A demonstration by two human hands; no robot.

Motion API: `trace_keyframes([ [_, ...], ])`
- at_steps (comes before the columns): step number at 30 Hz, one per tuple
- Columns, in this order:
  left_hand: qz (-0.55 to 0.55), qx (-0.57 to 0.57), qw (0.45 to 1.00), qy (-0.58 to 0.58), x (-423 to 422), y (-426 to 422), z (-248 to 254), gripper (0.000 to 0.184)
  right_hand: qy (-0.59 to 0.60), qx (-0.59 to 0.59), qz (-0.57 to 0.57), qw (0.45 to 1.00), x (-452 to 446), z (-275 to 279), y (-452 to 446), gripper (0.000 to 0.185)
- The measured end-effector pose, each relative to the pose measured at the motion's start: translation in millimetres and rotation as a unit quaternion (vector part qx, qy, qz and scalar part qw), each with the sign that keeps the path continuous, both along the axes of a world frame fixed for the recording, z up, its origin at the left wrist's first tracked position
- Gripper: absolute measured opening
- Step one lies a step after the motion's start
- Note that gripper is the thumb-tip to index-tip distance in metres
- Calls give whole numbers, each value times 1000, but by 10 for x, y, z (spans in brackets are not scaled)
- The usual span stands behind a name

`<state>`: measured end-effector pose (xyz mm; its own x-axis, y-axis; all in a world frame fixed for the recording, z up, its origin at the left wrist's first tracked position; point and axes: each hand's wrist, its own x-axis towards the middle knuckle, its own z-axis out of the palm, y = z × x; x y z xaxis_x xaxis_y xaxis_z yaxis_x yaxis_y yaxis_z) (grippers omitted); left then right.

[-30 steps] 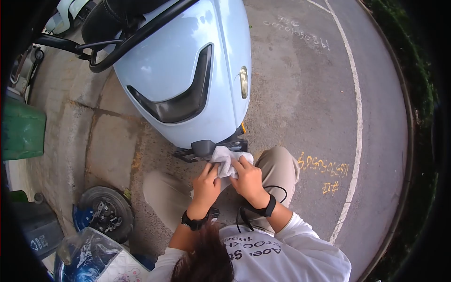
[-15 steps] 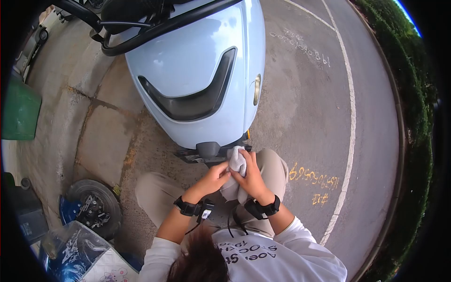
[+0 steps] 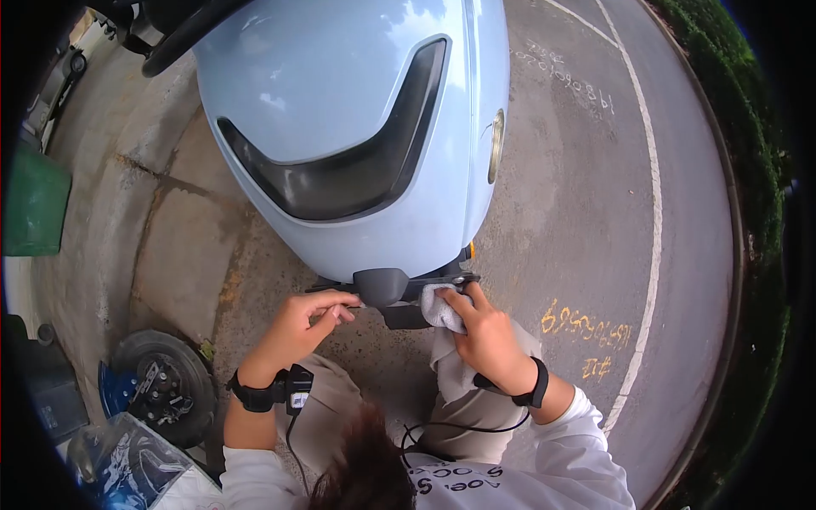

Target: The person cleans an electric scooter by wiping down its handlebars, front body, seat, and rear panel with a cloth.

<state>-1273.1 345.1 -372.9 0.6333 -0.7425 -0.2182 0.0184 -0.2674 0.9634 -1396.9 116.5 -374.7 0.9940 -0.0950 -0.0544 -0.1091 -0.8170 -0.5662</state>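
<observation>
Pavement (image 3: 544, 246), right: yellow digits (image 3: 586, 327) with "#" below; far right, white digits (image 3: 565, 76), partly illegible. Your right hand (image 3: 495, 340) pinches the cloth (image 3: 444, 308) under its fingers, at the scooter (image 3: 340, 170)'s near end. Left hand (image 3: 299, 330): fingers narrow, beside the black housing (image 3: 381, 286); contact unclear.

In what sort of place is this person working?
It looks like an outdoor parking area beside a road: a light blue vehicle stands on pavement near a white painted line, with a hedge behind the curb and a green bin opposite.
</observation>
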Motion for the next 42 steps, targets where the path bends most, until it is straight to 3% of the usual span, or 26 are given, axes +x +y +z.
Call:
trace_keyframes([
  [4, 60, 4, 995, -79, -15, -25, 147, 22, 41, -14, 1, 999, -90, 99, -269, 53],
  [6, 83, -1, 992, -98, -15, -79, 223, 21, -47, 124, 10, 991, -103, 143, -365, 52],
  [8, 96, 0, 991, -93, 54, -151, 292, 19, -84, 122, 10, 989, -69, 124, -285, 54],
  [10, 122, 2, 985, -123, 135, -270, 274, 17, -132, -21, 71, 988, -17, 63, -175, 57],
  [11, 165, -25, 983, -81, 162, -321, 284, 16, -166, -78, 89, 979, 10, -19, -135, 58],
  [13, 235, -87, 968, -25, 131, -402, 248, 21, -165, -93, 60, 980, -19, -189, -119, 57],
  [20, 318, -68, 944, -47, -85, -118, -241, 25, -75, -77, -48, 993, -241, -37, -116, 52],
  [24, 352, -34, 932, -78, -26, -11, -359, 20, -167, -2, -61, 984, -177, 117, 127, 50],
  [26, 352, -16, 932, -82, -22, 46, -428, 20, -132, -124, -99, 978, -76, 13, 156, 48],
  [30, 360, -9, 929, -85, -46, 170, -357, 17, -48, -168, -154, 972, -195, -72, 130, 46],
  [32, 366, -17, 927, -76, -52, 231, -308, 17, -69, -145, -181, 970, -251, 49, 260, 44],
  [34, 374, -28, 924, -67, -42, 269, -263, 18, -154, -23, -125, 980, -257, 111, 582, 47],
  [36, 381, -14, 921, -79, -57, 259, -224, 18, -136, 23, -63, 988, -144, -25, 948, 55],
  [42, 406, -59, 908, -80, -109, 183, -86, 18, -206, 15, -63, 976, 343, -698, 1456, 64],
])
